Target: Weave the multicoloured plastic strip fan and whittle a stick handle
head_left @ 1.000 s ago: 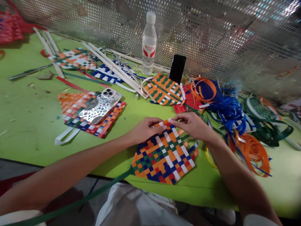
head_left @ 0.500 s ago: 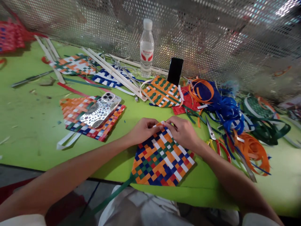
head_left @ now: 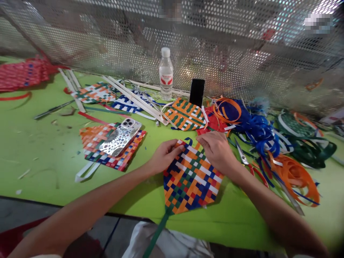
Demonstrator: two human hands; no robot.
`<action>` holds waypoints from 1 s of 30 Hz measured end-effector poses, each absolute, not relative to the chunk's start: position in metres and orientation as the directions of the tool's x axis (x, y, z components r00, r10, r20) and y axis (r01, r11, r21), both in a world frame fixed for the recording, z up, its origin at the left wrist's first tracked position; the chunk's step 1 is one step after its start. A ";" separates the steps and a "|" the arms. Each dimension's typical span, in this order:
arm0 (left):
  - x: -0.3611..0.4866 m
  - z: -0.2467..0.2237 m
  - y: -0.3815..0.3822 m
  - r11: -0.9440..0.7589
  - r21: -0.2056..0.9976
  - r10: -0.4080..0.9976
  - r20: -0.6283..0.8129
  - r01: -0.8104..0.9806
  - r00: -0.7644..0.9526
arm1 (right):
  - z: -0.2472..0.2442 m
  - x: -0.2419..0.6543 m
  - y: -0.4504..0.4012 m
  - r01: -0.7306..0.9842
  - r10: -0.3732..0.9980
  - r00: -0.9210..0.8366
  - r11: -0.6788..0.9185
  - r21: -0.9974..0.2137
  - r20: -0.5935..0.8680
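A woven mat of flat strips (head_left: 192, 179) in orange, blue, white, green and red lies in front of me. My left hand (head_left: 166, 156) closes on its upper left edge, thumb on top. My right hand (head_left: 219, 150) has its fingers pinched together at the upper right edge, by a short orange strip end (head_left: 198, 146); its fingertips partly hide what they hold. Between the hands a blue strip end (head_left: 189, 140) curls up from the edge. From the near corner a long green strip (head_left: 157, 234) hangs over the table's front edge.
Scissors (head_left: 242, 154) lie right of my right hand, beside orange strip coils (head_left: 295, 175) and blue strips (head_left: 258, 125). A silver phone (head_left: 120, 137) rests on another woven piece (head_left: 92, 138) at left. Behind stand a water bottle (head_left: 166, 77) and a black phone (head_left: 197, 92).
My hands have moved apart along the mat's top edge, the right one to the right. A blue strip end now shows between them. The view has tilted up.
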State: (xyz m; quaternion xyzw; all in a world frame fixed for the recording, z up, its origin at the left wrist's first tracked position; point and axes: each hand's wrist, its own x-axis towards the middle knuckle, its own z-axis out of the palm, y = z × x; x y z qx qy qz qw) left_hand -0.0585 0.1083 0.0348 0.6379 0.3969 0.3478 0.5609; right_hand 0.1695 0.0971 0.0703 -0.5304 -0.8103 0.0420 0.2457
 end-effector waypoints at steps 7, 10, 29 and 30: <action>-0.059 0.037 0.102 -0.044 0.996 0.894 0.006 0.076 0.448 | 0.068 0.166 0.096 0.790 0.872 -0.373 0.477 -0.386 0.315; -0.059 0.037 0.104 0.036 0.999 0.888 -0.045 0.028 0.458 | 0.067 0.167 0.099 0.728 0.861 -0.321 0.490 -0.479 0.394; -0.055 0.030 0.113 0.159 0.978 0.933 -0.105 -0.133 0.345 | 0.050 0.158 0.092 0.720 0.569 -0.655 0.669 0.183 0.498; -0.054 0.030 0.112 0.172 0.976 0.929 -0.115 -0.133 0.353 | 0.049 0.158 0.093 0.730 0.599 -0.629 0.674 0.112 0.496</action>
